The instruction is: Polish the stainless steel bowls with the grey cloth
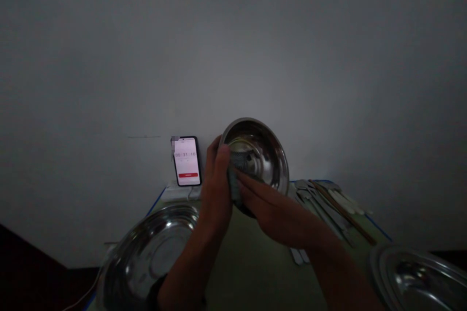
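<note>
A shiny steel bowl (pixel 273 155) is held up above the table, tilted so its inside faces me. My left hand (pixel 217 180) grips its left rim, thumb on the near side and fingers behind. In my right hand (pixel 266 206) is a grey-green cloth (pixel 234 187), pressed against the bowl's left rim and inner wall. Part of the cloth reaches down into the bowl. The right fingertips are partly hidden by the cloth.
A large steel basin (pixel 160 248) stands at the left, and stacked steel basins (pixel 419 272) at the lower right. Several utensils, including a long brown stick (pixel 343 211), lie right on the green table (pixel 255 272). A phone (pixel 188 163) showing a timer leans against the wall.
</note>
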Demonstrator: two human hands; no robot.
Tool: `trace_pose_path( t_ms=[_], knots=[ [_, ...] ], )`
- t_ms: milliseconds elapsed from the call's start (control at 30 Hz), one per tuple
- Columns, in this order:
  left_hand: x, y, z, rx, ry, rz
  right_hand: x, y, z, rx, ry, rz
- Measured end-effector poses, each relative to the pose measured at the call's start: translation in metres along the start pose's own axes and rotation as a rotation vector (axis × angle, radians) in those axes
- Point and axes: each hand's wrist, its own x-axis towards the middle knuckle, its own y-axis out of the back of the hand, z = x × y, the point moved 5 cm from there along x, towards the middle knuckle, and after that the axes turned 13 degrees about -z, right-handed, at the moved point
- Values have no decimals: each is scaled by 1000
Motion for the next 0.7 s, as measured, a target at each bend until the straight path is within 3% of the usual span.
trace_pose_path(
  t_ms=[133, 267, 400, 500, 600, 700],
  knots=[
    [6, 12, 9, 123, -78, 93, -2, -7, 0, -46, -88, -74],
    [6, 14, 21, 198, -162, 111, -4, -10, 24, -316, -232, -38],
    [-2, 1, 21, 150, -114, 7, -4, 1, 64, -525, -376, 163],
    [-4, -14, 9, 76, 4, -138, -1, 8, 85, -465, -417, 301],
    [-3, -22, -6, -5, 106, -218, 4, 7, 88, -310, -384, 304],
    [2, -21, -17, -68, 139, -256, 6, 1, 78, -305, -303, 221]
  ],
)
